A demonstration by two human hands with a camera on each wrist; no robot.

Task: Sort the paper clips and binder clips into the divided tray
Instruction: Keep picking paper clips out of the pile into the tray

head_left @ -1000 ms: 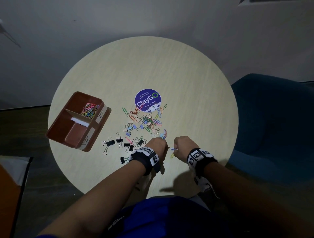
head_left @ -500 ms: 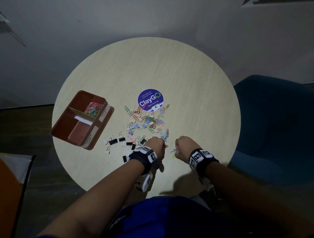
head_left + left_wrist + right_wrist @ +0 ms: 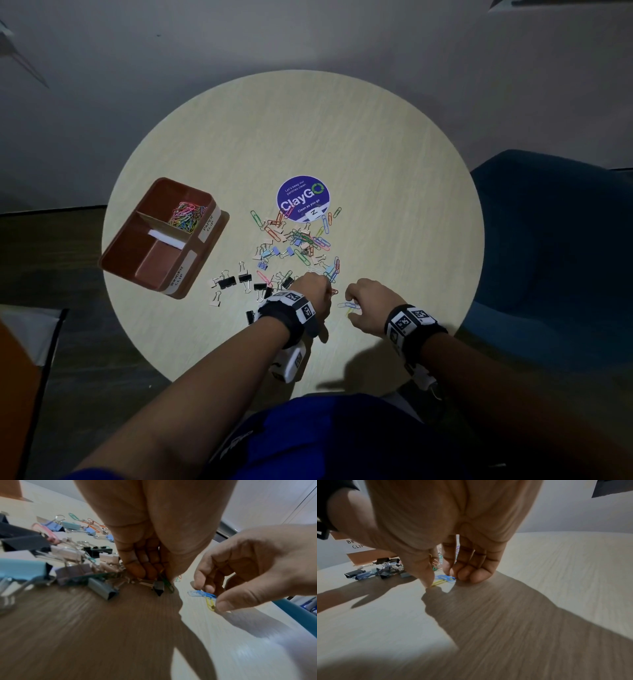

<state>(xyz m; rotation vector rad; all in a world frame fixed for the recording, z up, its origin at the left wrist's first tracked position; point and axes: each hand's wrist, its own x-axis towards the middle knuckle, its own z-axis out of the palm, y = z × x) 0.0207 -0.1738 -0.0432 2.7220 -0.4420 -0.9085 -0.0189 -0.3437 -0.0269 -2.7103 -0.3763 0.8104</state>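
A brown divided tray (image 3: 137, 253) sits at the table's left; its far compartment holds coloured paper clips (image 3: 187, 216), and the near one, labelled binder clip, shows only its floor. Loose paper clips and binder clips (image 3: 298, 246) lie mixed mid-table, with black binder clips (image 3: 239, 281) to their left. My left hand (image 3: 327, 291) (image 3: 154, 577) is curled at the pile's near edge, pinching a green paper clip (image 3: 167, 582). My right hand (image 3: 354, 308) (image 3: 441, 580) pinches a blue paper clip (image 3: 445, 577) and a yellow one (image 3: 438, 582) against the table.
A round purple sticker (image 3: 303, 202) lies beyond the pile. A small dark binder clip (image 3: 158, 586) rests by my left fingertips. A blue chair (image 3: 555, 240) stands off the table's right edge. Bare tabletop (image 3: 394, 171) stretches to the far and right sides.
Both hands stay at the near edge of the pile. My right fingers have closed a little more on the blue and yellow clips.
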